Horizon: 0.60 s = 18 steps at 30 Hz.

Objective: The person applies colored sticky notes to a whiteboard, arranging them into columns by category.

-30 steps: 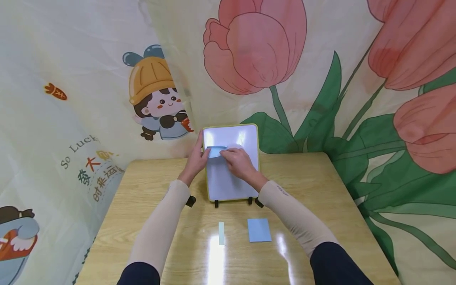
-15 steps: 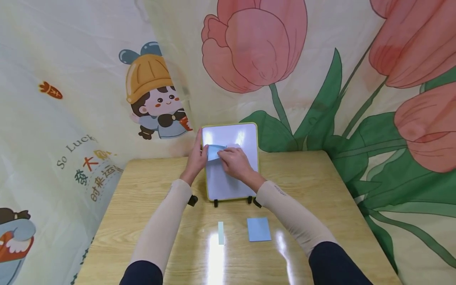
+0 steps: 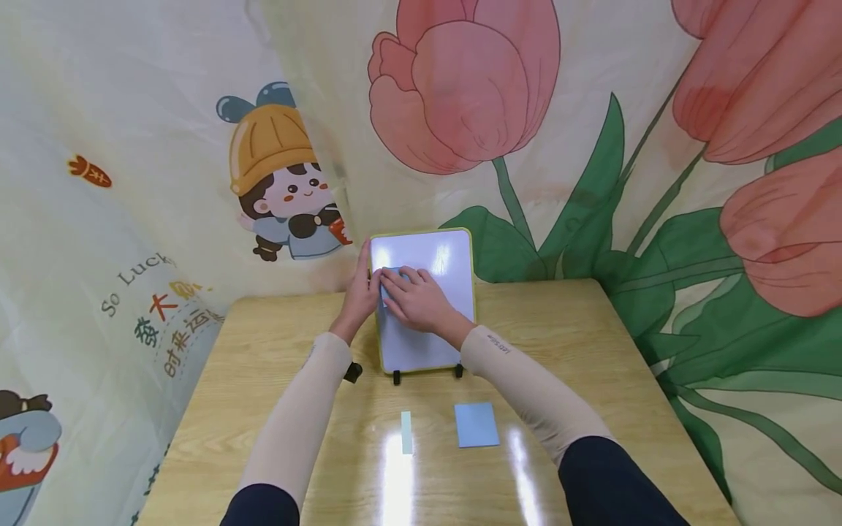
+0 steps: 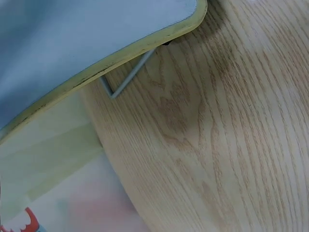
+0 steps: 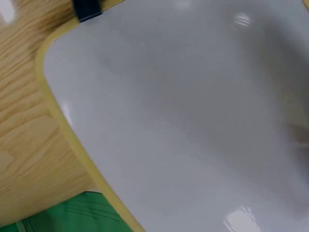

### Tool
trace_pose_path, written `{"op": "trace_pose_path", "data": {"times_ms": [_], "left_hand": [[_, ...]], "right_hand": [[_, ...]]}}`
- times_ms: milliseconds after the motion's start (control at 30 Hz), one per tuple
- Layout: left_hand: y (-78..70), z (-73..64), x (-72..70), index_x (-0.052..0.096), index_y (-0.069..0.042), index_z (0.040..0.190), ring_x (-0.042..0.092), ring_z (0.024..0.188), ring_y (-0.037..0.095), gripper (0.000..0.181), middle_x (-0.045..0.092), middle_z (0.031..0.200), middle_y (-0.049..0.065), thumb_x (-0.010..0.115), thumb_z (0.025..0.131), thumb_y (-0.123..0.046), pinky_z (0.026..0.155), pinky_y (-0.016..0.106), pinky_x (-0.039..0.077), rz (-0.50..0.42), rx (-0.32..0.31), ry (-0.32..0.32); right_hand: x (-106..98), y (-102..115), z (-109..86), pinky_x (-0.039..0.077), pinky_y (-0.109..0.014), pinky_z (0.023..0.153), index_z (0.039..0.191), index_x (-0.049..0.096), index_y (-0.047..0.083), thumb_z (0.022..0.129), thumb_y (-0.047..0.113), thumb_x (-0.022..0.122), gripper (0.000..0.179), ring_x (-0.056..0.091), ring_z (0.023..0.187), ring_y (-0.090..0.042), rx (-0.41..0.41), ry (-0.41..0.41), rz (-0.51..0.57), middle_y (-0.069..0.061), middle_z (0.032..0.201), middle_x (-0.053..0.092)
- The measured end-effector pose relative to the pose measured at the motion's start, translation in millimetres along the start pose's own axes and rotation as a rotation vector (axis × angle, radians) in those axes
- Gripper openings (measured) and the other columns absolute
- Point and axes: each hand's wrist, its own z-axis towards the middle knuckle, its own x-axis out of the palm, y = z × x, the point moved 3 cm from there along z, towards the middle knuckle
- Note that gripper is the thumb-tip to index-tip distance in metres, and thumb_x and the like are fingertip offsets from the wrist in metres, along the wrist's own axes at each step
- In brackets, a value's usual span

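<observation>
A small whiteboard (image 3: 427, 347) with a yellow rim stands tilted back on the table. My left hand (image 3: 357, 298) grips its left edge, thumb towards the front. Over the upper left of the board, my right hand (image 3: 421, 301) lies with fingers extended, pressing a light blue sticky note (image 3: 384, 294) that it mostly covers. The left wrist view has the board's rim (image 4: 120, 55) and a thin metal stand leg (image 4: 128, 79) behind it, but no hand. In the right wrist view the white surface (image 5: 145, 121) fills most of the frame.
On the wooden table (image 3: 276, 409) lie a blue square sticky pad (image 3: 476, 424) and a narrow pale strip (image 3: 406, 432), both in front of the board. Black feet (image 3: 397, 378) support the board's lower edge. A printed curtain (image 3: 592, 58) hangs behind.
My right hand has gone from pinching the sticky note's right side to lying across it with fingers spread out flat. The left hand keeps its place at the board's edge.
</observation>
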Motion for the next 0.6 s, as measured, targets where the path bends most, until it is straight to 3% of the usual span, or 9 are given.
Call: {"op": "trace_pose_path", "data": {"times_ms": [133,267,500,600], "left_hand": [[0.2,-0.6,0.6,0.006,-0.032,0.16,0.045,0.135,0.038,0.066,0.022,0.165,0.008,0.042,0.106,-0.02,0.114,0.056,0.034,0.002,0.004,0.008],[-0.2,-0.4,1.4,0.005,-0.03,0.16,0.044,0.137,0.037,0.066,0.019,0.166,0.007,0.042,0.106,-0.02,0.114,0.054,0.035,-0.01,0.024,0.023],[-0.1,-0.7,-0.5,0.005,-0.029,0.16,0.027,0.149,0.03,0.066,0.014,0.167,0.003,0.042,0.106,-0.019,0.12,0.05,0.027,-0.026,0.024,0.031],[-0.9,-0.7,-1.8,0.004,-0.028,0.16,0.026,0.149,0.031,0.066,0.014,0.167,0.004,0.042,0.106,-0.019,0.12,0.051,0.025,-0.016,0.025,0.037]], "right_hand": [[8,0,-7.5,0.03,-0.05,0.116,0.154,0.037,0.015,0.102,0.047,0.041,0.061,0.031,0.147,-0.031,-0.021,-0.007,-0.087,0.001,0.161,0.034],[15,-6,-15.9,0.017,-0.052,0.122,0.155,0.035,0.014,0.1,0.051,0.042,0.066,0.023,0.151,-0.033,-0.005,-0.008,-0.106,0.0,0.163,0.029],[18,-18,-23.9,0.004,-0.051,0.125,0.159,0.022,0.017,0.102,0.055,0.034,0.069,0.009,0.155,-0.029,0.061,0.102,-0.078,0.002,0.167,0.016],[16,-22,-27.0,0.0,-0.05,0.125,0.159,0.019,0.016,0.102,0.055,0.032,0.07,0.006,0.155,-0.028,0.086,0.143,-0.072,0.002,0.167,0.013]]}}
